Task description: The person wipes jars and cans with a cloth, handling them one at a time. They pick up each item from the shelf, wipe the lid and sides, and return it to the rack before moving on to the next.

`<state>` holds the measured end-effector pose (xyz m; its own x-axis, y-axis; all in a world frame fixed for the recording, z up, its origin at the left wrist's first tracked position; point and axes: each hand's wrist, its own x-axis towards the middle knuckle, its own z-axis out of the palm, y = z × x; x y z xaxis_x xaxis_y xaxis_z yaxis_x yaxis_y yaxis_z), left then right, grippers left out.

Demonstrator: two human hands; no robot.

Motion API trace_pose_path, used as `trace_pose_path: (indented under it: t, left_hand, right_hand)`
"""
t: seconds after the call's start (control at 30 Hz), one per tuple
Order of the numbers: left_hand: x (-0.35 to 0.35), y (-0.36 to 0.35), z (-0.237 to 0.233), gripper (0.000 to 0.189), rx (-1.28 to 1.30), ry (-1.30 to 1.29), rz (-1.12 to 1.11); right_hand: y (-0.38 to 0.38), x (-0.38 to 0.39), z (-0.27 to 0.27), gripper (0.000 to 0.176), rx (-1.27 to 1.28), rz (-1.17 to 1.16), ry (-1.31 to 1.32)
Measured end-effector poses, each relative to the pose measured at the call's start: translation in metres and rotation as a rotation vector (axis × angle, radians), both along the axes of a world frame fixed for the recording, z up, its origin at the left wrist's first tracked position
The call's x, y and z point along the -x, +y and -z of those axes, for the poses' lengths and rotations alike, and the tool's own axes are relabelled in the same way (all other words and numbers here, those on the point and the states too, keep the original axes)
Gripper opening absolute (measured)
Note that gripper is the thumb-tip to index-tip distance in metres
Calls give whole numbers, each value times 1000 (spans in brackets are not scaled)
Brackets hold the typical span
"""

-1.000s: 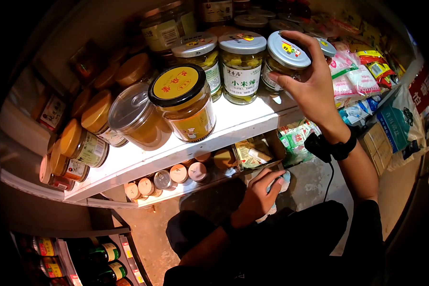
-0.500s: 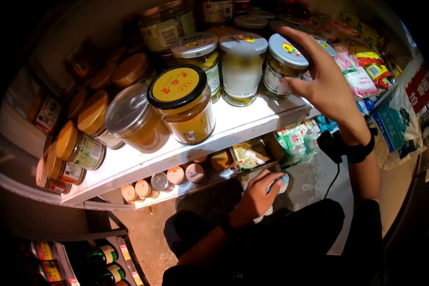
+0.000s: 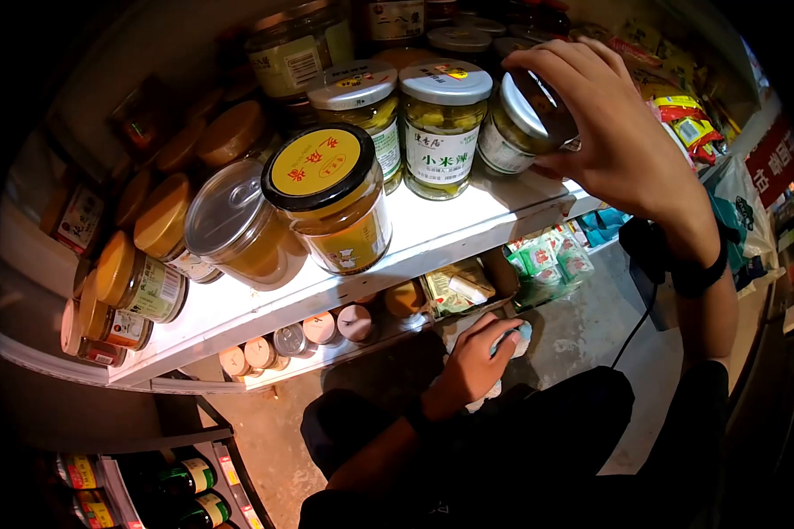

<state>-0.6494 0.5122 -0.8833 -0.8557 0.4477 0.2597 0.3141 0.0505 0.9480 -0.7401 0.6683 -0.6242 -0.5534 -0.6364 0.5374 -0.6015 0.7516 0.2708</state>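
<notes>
My right hand point(image 3: 613, 132) is wrapped round a glass jar point(image 3: 503, 148) with a silver lid at the right of the upper shelf. The jar leans to one side, and my fingers hide much of its far side. Just left of it stands an upright jar of green peppers point(image 3: 443, 145) with a white label. Another silver-lidded pickle jar point(image 3: 353, 86) is beside that one. Lower down, over the floor, my left hand point(image 3: 478, 357) is closed on a crumpled pale cloth point(image 3: 519, 339), which shows past the fingers.
A yellow-lidded sauce jar point(image 3: 331, 198) and a clear-lidded tub point(image 3: 238, 225) stand near the edge of the white shelf point(image 3: 273, 313). Several gold-lidded jars point(image 3: 141, 273) line the left. Bagged packets point(image 3: 688, 123) lie at the right. Green bottles point(image 3: 190, 476) sit lower left.
The silver-lidded jar under my right hand has gone from upright to tilted, and that hand has turned further over it. My left hand stays on the cloth.
</notes>
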Motion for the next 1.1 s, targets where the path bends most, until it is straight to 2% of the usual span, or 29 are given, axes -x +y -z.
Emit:
trace_pose_path:
  t: [0.17,0.3,0.43,0.63,0.7,0.73,0.87,0.97,1.1]
  left_hand:
    - [2,-2,0,24,36,-10,21]
    - [2,-2,3,24,31,6,10]
    - [1,-4,3,24,21,2,11]
    - [1,-7,0,24,26,-23,6]
    - [2,-7,2,24,24,-11,-7]
    - [2,-8,2,24,24,-3,-12]
    - [4,-6,5,24,17,-14,-5]
    - [4,-4,4,24,32,-45,16]
    - [2,-1,4,24,40,-33,17]
  right_hand:
    - [2,10,-8,75,-93,32,-25]
    - [-3,11,-7,74,-64,124,-87]
    - [7,21,-2,76,-110,54,-23]
    - [20,14,0,69,-61,135,-80]
    - [47,18,2,67,107,127,-14]
    - [55,17,5,67,106,192,40]
    - [68,20,25,61,99,187,91]
    - [64,20,27,62,175,242,22]
    - [56,17,37,65,153,310,105]
